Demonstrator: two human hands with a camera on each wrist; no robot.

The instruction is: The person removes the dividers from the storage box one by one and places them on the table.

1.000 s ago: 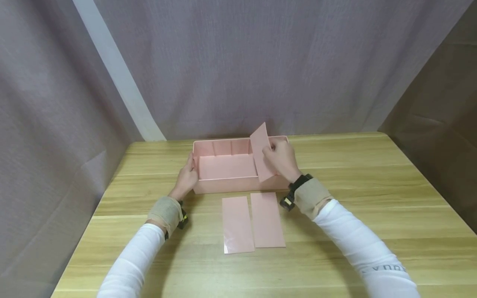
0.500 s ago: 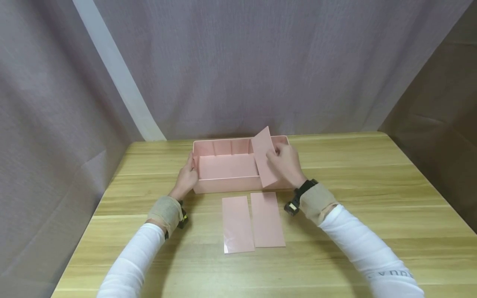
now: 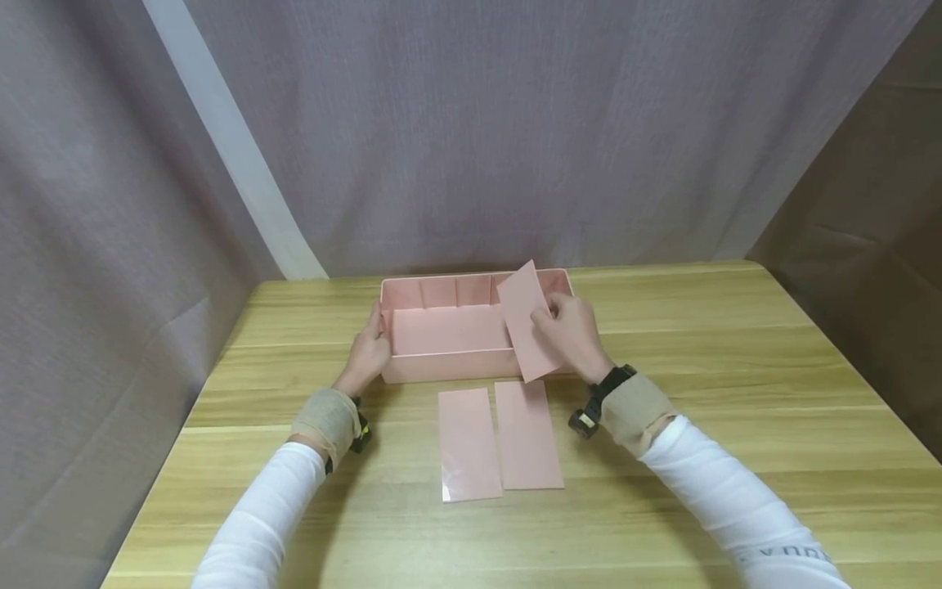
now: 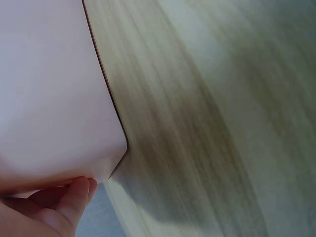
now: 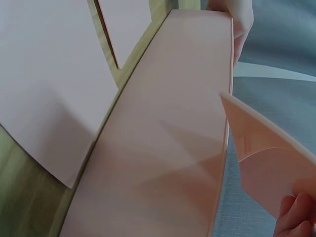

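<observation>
Head view: a pink box (image 3: 449, 331) sits at the centre of the frame on the wooden counter (image 3: 736, 360). The left hand (image 3: 368, 352) lies against the box's left end, at centre left of the frame, fingers curled round that corner, forearm in a white sleeve running down to the lower left. The right hand (image 3: 574, 331), just right of centre, pinches a pink panel (image 3: 530, 323) between thumb and fingers; the panel is tilted, its top leaning left, its lower end over the box's front right corner. The right forearm slants to the lower right edge. Two more panels (image 3: 500, 442) lie flat, side by side, just below the box at lower centre.

Left wrist view: the box (image 4: 49, 89) fills the upper left, its corner against the counter (image 4: 207, 123). A fingertip of the left hand (image 4: 69, 202) touches the box's lower edge at the bottom left.

Right wrist view: the box's long wall (image 5: 168, 148) runs diagonally through the middle. The panel (image 5: 266, 163) juts in from the lower right, held by fingers of the right hand (image 5: 296, 217) at the bottom right corner. The left hand's fingers (image 5: 239, 19) wrap the far end at top right. The flat panels (image 5: 49, 84) fill the upper left.
</observation>
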